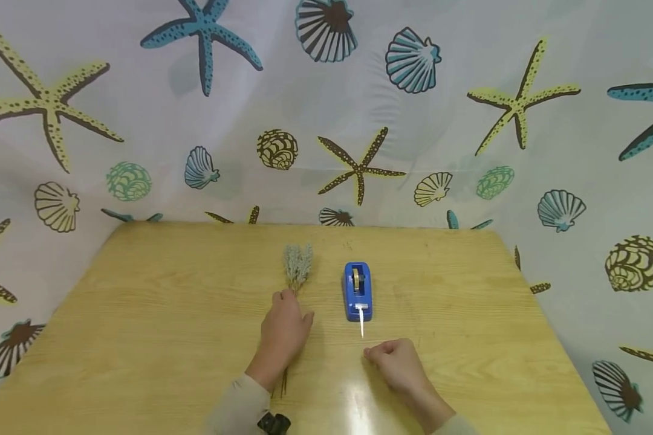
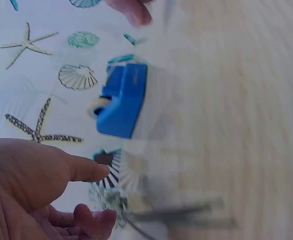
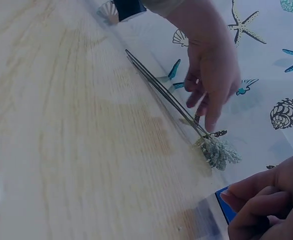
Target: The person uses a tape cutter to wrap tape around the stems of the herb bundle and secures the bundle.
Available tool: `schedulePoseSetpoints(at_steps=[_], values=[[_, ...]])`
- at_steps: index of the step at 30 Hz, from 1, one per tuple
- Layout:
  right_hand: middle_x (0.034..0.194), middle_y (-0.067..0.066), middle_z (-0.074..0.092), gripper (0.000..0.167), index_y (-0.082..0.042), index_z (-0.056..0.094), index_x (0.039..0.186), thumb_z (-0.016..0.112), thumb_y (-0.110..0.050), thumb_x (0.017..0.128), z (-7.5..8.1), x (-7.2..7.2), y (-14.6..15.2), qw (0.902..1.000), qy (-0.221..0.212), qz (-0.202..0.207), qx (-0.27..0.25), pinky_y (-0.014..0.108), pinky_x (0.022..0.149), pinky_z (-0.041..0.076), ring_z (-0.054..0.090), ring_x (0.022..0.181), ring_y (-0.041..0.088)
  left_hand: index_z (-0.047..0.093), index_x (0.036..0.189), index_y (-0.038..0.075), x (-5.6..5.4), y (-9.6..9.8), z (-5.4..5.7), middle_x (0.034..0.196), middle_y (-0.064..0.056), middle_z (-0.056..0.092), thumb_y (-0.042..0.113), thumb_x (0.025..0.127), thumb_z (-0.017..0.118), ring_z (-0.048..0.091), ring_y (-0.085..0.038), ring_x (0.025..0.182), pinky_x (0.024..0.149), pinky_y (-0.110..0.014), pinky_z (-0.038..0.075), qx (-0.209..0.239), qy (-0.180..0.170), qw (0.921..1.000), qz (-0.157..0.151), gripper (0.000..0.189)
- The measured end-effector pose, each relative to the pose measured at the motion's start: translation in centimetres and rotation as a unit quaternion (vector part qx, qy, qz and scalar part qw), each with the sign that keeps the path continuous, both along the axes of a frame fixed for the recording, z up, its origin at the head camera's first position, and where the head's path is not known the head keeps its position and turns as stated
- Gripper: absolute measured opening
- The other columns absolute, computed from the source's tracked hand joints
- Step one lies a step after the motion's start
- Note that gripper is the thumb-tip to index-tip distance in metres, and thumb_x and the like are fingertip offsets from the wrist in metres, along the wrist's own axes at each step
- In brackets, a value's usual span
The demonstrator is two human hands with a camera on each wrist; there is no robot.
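Observation:
A small bunch of dried flowers [image 1: 297, 266] with pale grey-green heads and thin stems [image 3: 161, 92] lies on the wooden table. Over its stems is my left hand [image 1: 284, 326], fingers loosely bent and the index fingertip close to the stems below the heads. To the right stands a blue tape dispenser [image 1: 357, 293] holding a roll of tape [image 2: 97, 106]. From its cutter a shiny narrow strip of tape [image 1: 361, 323] stretches toward my right hand [image 1: 399, 365]. That hand's thumb and index finger [image 3: 249, 187] pinch together at the strip's near end.
The wooden table [image 1: 168, 314] ends at a cloth backdrop [image 1: 239, 103] printed with starfish and shells, which also rises at both sides. A dark band with a round black piece [image 1: 274, 423] shows at the left sleeve [image 1: 239, 405].

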State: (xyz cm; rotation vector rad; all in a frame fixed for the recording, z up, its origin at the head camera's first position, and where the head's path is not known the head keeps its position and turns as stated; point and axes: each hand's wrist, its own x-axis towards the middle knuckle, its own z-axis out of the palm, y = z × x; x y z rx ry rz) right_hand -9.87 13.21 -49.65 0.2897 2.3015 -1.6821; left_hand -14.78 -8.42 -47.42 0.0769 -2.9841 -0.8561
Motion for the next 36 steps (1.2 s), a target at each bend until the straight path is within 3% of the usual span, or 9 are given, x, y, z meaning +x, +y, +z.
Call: schedulePoseSetpoints(at_steps=[3,6,10,17,27,30,36], values=[[0.053,-0.009,0.041,0.024,0.003,0.068,0.075,0.07,-0.017,0.089,0.3,-0.2,0.0,1.0,-0.001,0.003,0.004,0.018,0.039,0.028,0.032,0.041,0.003,0.051,0.114,-0.019,0.7,-1.2,0.0,0.103,-0.031,0.057,0.024,0.094,0.07,0.058,-0.027,0.061,0.049,-0.037,0.051,-0.021,-0.015,0.9995,0.016,0.052],[0.054,-0.009,0.043,0.024,0.003,0.068,0.075,0.07,-0.017,0.089,0.4,-0.3,0.0,1.0,-0.006,0.003,0.007,0.018,0.039,0.028,0.032,0.042,0.003,0.059,0.101,-0.016,1.5,-1.8,-0.2,0.096,-0.03,0.059,0.025,0.094,0.069,0.057,-0.028,0.06,0.046,-0.037,0.049,-0.032,-0.036,0.9985,0.027,0.042],[0.056,-0.008,0.046,0.023,0.003,0.07,0.078,0.071,-0.018,0.089,0.5,-0.3,0.0,0.9999,-0.006,0.003,0.008,0.018,0.039,0.028,0.032,0.042,0.003,0.061,0.094,-0.011,2.1,-1.9,-0.6,0.085,-0.023,0.059,0.024,0.096,0.066,0.058,-0.03,0.061,0.047,-0.041,0.049,-0.043,-0.055,0.9969,0.035,0.036],[0.057,-0.007,0.048,0.022,0.004,0.072,0.079,0.072,-0.016,0.088,0.2,-0.4,-0.1,1.0,0.003,0.001,0.007,0.019,0.041,0.027,0.032,0.043,0.004,0.058,0.087,-0.012,2.4,-1.6,-1.5,0.072,-0.019,0.056,0.015,0.097,0.062,0.061,-0.032,0.057,0.045,-0.043,0.051,-0.084,-0.019,0.9959,0.029,0.029],[0.067,-0.001,0.059,0.02,0.004,0.073,0.08,0.073,-0.015,0.087,0.2,-0.3,-0.2,0.9999,0.001,0.007,0.011,0.019,0.043,0.029,0.034,0.046,0.004,0.057,0.088,-0.014,2.7,-2.2,-1.3,0.069,-0.016,0.054,0.0,0.091,0.056,0.059,-0.028,0.055,0.041,-0.037,0.047,-0.078,-0.043,0.9956,0.029,0.014],[0.069,0.0,0.061,0.02,0.003,0.073,0.081,0.072,-0.016,0.087,0.3,-0.3,-0.2,0.9999,-0.002,0.013,0.011,0.018,0.042,0.029,0.035,0.046,0.004,0.055,0.096,-0.016,2.8,-2.6,-1.0,0.071,-0.02,0.058,0.003,0.094,0.055,0.061,-0.032,0.058,0.044,-0.04,0.049,-0.071,-0.053,0.9954,0.037,0.019],[0.062,-0.004,0.055,0.02,0.002,0.073,0.082,0.071,-0.017,0.089,0.3,-0.4,0.3,0.9997,-0.012,0.016,0.011,0.018,0.04,0.028,0.032,0.043,0.003,0.047,0.111,-0.02,3.0,-3.2,-0.5,0.076,-0.028,0.062,0.0,0.09,0.057,0.065,-0.041,0.065,0.052,-0.047,0.053,-0.04,-0.059,0.9967,0.037,0.031]])
